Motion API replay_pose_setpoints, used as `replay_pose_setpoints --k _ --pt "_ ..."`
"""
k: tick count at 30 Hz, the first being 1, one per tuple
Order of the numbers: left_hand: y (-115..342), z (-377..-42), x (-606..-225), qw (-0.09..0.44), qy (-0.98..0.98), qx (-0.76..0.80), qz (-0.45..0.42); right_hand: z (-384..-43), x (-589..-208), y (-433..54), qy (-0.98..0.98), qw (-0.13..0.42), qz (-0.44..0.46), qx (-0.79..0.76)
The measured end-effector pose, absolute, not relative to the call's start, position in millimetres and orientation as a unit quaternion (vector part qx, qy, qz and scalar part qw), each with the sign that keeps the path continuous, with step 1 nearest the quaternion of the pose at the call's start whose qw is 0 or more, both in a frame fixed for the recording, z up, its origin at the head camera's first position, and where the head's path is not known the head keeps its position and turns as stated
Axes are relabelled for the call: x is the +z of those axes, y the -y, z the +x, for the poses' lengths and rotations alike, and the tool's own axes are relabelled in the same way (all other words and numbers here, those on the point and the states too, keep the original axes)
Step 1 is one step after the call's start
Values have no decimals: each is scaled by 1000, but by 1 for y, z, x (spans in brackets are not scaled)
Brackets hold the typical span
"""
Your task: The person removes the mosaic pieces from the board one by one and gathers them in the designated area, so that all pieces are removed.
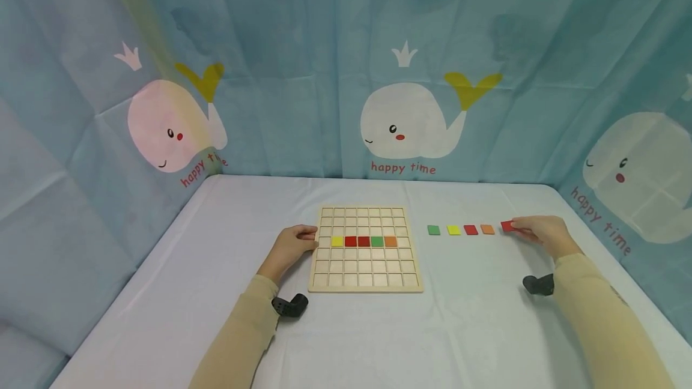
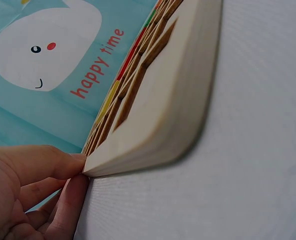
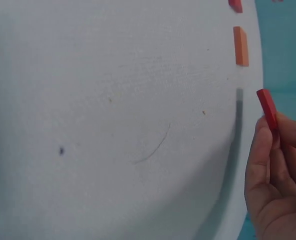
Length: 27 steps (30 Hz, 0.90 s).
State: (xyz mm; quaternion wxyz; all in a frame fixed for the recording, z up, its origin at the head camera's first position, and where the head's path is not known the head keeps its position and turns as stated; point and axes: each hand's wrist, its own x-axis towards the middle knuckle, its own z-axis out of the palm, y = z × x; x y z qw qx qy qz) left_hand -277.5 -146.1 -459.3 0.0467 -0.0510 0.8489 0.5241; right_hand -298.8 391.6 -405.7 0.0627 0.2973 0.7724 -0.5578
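A wooden grid board (image 1: 366,284) lies on the table, with a row of square tiles in one line of its cells: a yellow tile (image 1: 337,241), two red ones, a green tile (image 1: 377,241) and an orange tile (image 1: 390,241). My left hand (image 1: 289,249) pinches the board's left edge between thumb and fingers, seen close in the left wrist view. Off to the right, my right hand (image 1: 546,235) holds a red tile (image 3: 268,109) between thumb and fingertips. That tile is raised over the cloth, its shadow falling below.
Right of the board, loose tiles lie in a row: green (image 1: 434,230), yellow (image 1: 453,230), red (image 1: 471,230) and orange (image 1: 488,229). A white cloth (image 1: 459,341) covers the table. Blue whale-print curtains (image 1: 303,125) stand behind it and at both sides.
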Motion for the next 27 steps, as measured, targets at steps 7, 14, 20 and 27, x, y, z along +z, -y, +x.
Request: replay_pose_setpoints --k 7,14,20,27 --pt "145 -278 -459 50 -847 527 -52 -301 -413 -394 -776 63 314 -543" --pt "146 -277 -459 50 -849 524 -55 -302 -416 -391 -785 56 312 -532" --pt "146 -277 -458 48 -851 521 -51 -307 -417 -386 -800 55 331 -497" --pt "145 -278 -456 46 -848 526 -53 -302 -412 -382 -844 52 325 -423"
